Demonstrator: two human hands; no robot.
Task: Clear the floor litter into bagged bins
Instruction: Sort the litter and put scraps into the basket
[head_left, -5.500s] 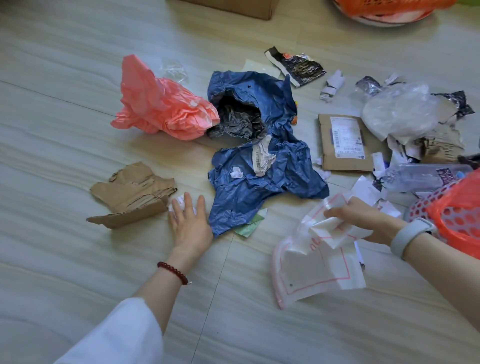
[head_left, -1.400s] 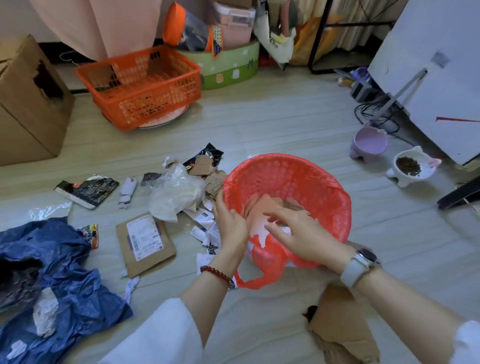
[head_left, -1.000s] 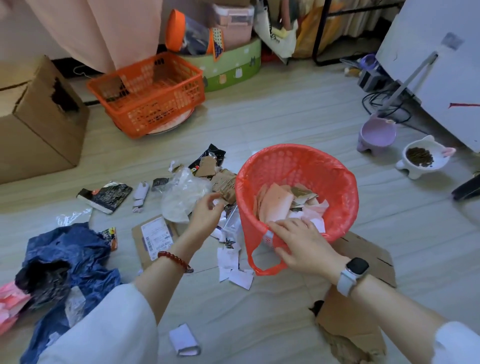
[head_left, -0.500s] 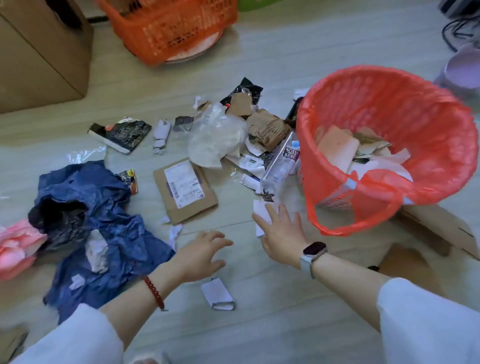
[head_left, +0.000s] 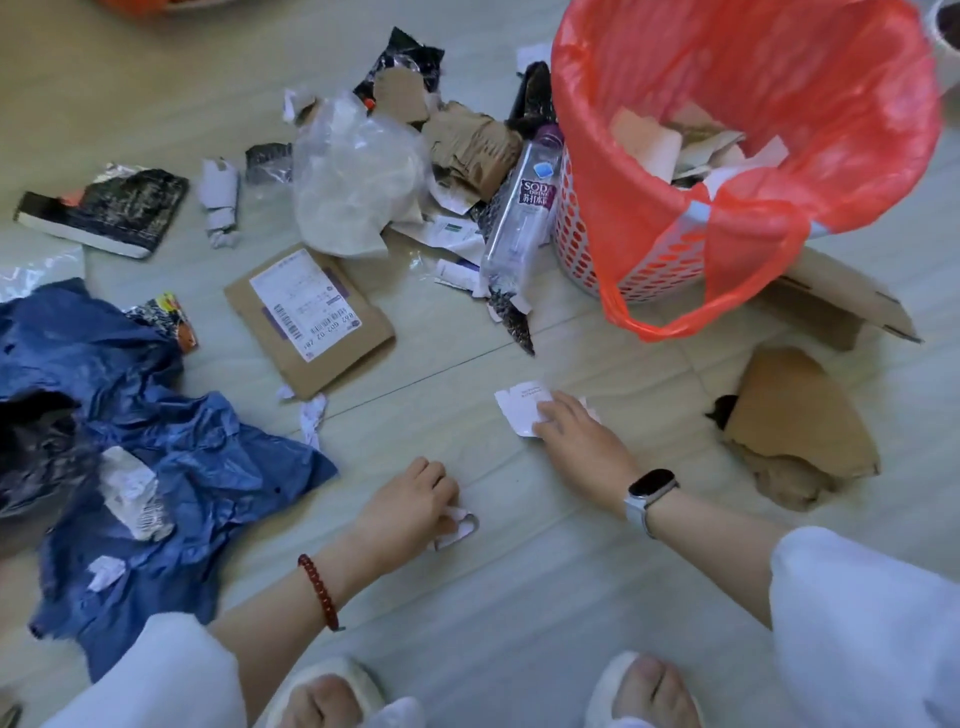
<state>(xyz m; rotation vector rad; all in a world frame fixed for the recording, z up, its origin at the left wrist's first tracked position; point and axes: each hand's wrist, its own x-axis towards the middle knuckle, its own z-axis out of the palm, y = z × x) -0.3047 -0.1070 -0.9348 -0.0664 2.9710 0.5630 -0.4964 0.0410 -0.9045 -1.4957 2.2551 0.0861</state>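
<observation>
The fingers of the left hand (head_left: 410, 501) are curled and pinched on a small crumpled white paper scrap (head_left: 460, 527) lying on the pale, glossy floor (head_left: 519, 597) near the person's feet. The fingers of the right hand (head_left: 576, 439) are laid fairly straight and close together on a flat white slip of paper (head_left: 522, 408), which is pressed against the floor just right of centre. Farther off to the right, a perforated red bin (head_left: 582, 228) is seen, lined with a thin, shiny red plastic bag (head_left: 779, 104) and partly filled with torn card and paper. A clear plastic bottle (head_left: 524, 213) is leaned against the bin's left side, beside a crinkled translucent bag (head_left: 353, 192). A flat brown cardboard mailer (head_left: 311, 317) with a printed label lies left of centre, and a wrinkled blue plastic sheet (head_left: 171, 457) is spread at the near left. A torn, curved piece of brown cardboard (head_left: 800, 431) rests at the right.
</observation>
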